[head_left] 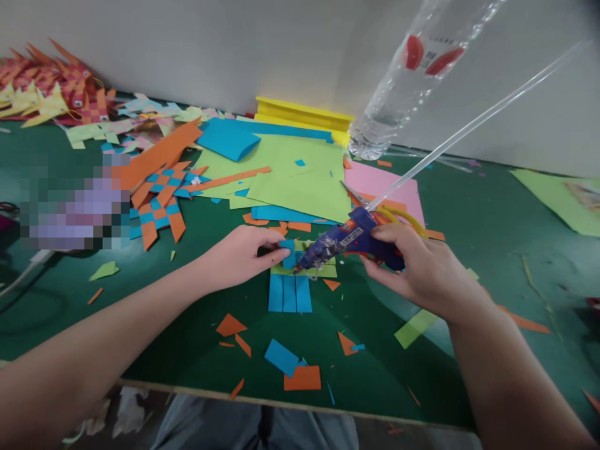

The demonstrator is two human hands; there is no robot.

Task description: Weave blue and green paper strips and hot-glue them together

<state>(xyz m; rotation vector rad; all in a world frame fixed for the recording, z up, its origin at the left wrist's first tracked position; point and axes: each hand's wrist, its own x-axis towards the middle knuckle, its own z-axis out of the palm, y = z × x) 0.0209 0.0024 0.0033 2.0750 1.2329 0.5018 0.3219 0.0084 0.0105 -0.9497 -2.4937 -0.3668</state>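
Observation:
Pinched between the thumb and fingers of my left hand is the end of a blue paper strip, part of a woven piece. That woven paper piece lies on the green table, with blue strips hanging toward me and light green strips running across. My right hand is wrapped round the handle of a dark blue glue gun, its dark tip at the weave just right of my left thumb. A long clear glue stick sticks out from the back of the gun.
Light green sheets, a pink sheet and a water bottle lie or stand beyond my hands. Yellow-handled scissors are behind the glue gun. Woven orange and blue fish lie left. Orange scraps litter the table's near edge.

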